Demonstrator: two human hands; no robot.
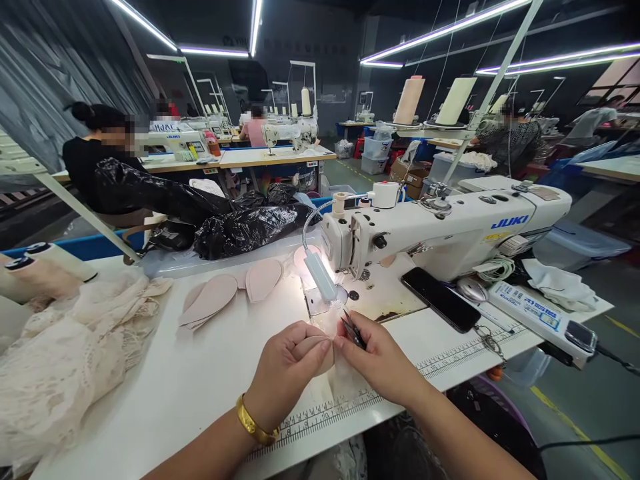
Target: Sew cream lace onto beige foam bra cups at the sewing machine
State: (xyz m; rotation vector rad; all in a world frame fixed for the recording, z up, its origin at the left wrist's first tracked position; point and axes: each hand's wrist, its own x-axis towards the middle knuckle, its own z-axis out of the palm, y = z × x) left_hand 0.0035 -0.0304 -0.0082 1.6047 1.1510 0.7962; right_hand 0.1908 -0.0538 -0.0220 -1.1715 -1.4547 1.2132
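Note:
My left hand (pixel 295 363), with a gold bracelet at the wrist, pinches a pale pink fabric cup (pixel 325 365) at the front of the machine bed. Close against it, my right hand (pixel 377 357) holds small dark thread snips (pixel 353 329) and also pinches the edge of the cup piece. Sheer lace hangs between the hands and the needle area. The white sewing machine (pixel 440 230) stands just beyond, its lamp (pixel 321 275) lit. More pink cups (pixel 264 279) lie on the table to the left.
Cream lace (pixel 75 360) is heaped at the left, near thread cones (pixel 47 270). A black plastic bag (pixel 255 223) lies behind the table. At the right are a phone (pixel 440 299) and a control box (pixel 543 320). A person (pixel 100 160) sits at the back left.

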